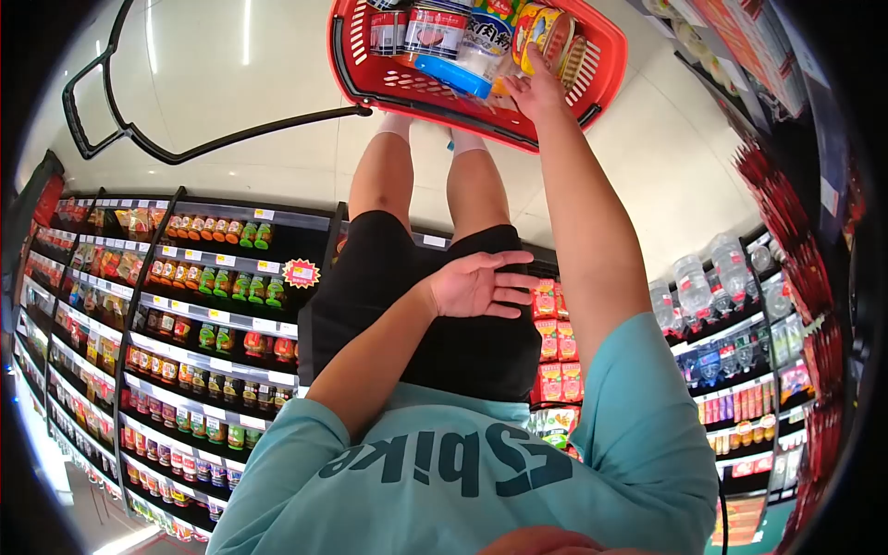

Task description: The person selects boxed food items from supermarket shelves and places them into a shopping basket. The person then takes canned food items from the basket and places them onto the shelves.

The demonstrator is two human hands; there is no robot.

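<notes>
My right hand (536, 92) reaches over the near right side of a red shopping basket (504, 131). Its fingers are apart, and one extends onto a yellow-and-red tin (544, 33) that lies in the basket. Whether the fingers bear on the tin firmly, I cannot tell. Left of it are a bag of powder (486, 42) with large printed characters, a blue-edged packet (453, 76) and red-and-white labelled tins (435, 30). Held in front of my black shorts, my left hand (479, 285) is open, palm toward me, fingers spread, with nothing in it.
A long black pull handle (240, 139) stretches left from the basket over the pale tiled floor (250, 74). Shelves of jars (213, 287) line the left side. On the right stand shelves with clear bottles (692, 285) and hanging red packets (777, 203).
</notes>
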